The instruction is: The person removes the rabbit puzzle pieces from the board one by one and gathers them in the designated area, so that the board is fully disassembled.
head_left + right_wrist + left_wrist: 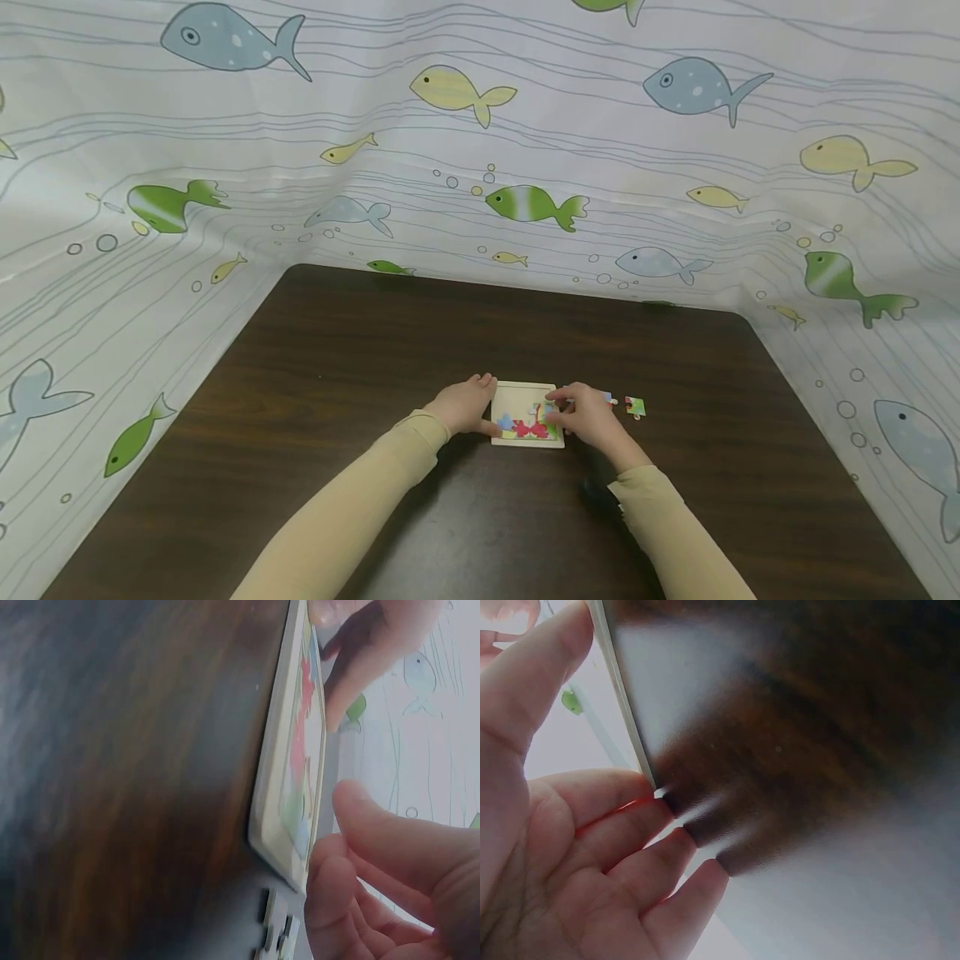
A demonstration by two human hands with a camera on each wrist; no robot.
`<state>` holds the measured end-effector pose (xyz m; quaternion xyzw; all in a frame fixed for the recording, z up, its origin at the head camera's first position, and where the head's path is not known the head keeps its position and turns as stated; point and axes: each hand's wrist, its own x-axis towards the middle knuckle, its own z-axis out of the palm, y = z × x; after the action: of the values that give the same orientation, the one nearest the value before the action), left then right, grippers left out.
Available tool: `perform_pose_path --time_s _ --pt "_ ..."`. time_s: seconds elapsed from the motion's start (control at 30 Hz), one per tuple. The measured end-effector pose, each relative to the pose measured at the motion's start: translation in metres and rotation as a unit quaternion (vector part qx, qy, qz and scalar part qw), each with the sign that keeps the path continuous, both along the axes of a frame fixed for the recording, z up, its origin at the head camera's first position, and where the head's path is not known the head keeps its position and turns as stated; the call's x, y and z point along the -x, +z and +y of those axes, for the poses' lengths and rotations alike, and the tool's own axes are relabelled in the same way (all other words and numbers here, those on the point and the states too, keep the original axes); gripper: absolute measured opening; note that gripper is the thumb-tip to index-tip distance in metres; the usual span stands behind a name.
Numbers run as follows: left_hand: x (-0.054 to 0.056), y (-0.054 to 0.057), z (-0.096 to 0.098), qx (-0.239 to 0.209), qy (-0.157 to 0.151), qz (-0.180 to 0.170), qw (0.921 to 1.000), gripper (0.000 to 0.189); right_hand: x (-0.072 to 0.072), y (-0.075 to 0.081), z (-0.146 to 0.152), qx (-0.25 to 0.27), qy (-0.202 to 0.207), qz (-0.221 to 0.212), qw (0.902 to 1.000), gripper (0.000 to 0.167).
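A small jigsaw puzzle tray [522,385] with a pale wooden rim lies on the dark table, seen edge-on in the right wrist view. Colourful pieces [531,429] with red, blue and green print fill its near and right parts; pale backing shows at the upper left. My left hand [463,406] rests along the tray's left side, its thumb [551,656] on the rim and its loosely bent fingers by the edge. My right hand [588,414] hovers at the tray's right side, thumb [367,814] and forefinger apart, with nothing visible between them.
A loose puzzle piece [635,407] lies right of the tray, and another piece [607,397] is partly hidden behind my right hand. The dark wood-grain table [390,333] is bordered at the back and sides by a white fish-print curtain [420,167].
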<state>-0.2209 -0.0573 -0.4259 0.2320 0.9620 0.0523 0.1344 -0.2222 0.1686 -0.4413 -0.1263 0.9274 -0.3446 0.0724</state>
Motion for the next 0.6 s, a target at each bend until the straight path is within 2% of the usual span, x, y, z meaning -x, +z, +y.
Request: perform_pose_path --time_s 0.23,0.6 --pt "0.003 -0.001 0.002 0.007 0.004 -0.006 0.9999 0.090 0.001 -0.002 -0.010 -0.028 0.018 0.030 0.9990 0.027" --pt "0.001 0.000 0.000 0.005 0.008 -0.004 0.9999 0.090 0.001 -0.007 -0.018 -0.048 0.019 0.012 0.9986 0.029"
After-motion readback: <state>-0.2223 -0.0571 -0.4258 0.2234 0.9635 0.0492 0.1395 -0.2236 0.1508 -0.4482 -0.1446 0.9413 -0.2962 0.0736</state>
